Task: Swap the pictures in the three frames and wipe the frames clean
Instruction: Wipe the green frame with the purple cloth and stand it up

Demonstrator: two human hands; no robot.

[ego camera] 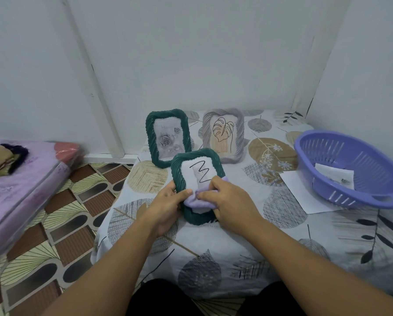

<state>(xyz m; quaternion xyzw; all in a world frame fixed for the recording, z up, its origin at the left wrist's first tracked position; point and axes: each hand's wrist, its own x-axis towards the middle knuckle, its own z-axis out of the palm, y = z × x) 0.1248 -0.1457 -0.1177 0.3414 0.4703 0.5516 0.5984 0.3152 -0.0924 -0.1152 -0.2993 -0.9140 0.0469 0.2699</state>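
Observation:
A dark green frame (180,166) with a black zigzag drawing is tilted up above the table's middle. My left hand (166,208) grips its left edge, thumb on the front. My right hand (231,205) holds a lilac cloth (194,200) pressed against the frame's lower glass. Behind it stand two more frames, upright: a dark green one (166,137) with a rose picture and a grey one (223,134) with a leaf drawing.
The table carries a leaf-patterned cloth (248,236). At the right a purple plastic basket (355,169) holds a loose picture and sits partly on a white sheet (302,195). A pink mattress (20,185) lies at the left, over patterned floor.

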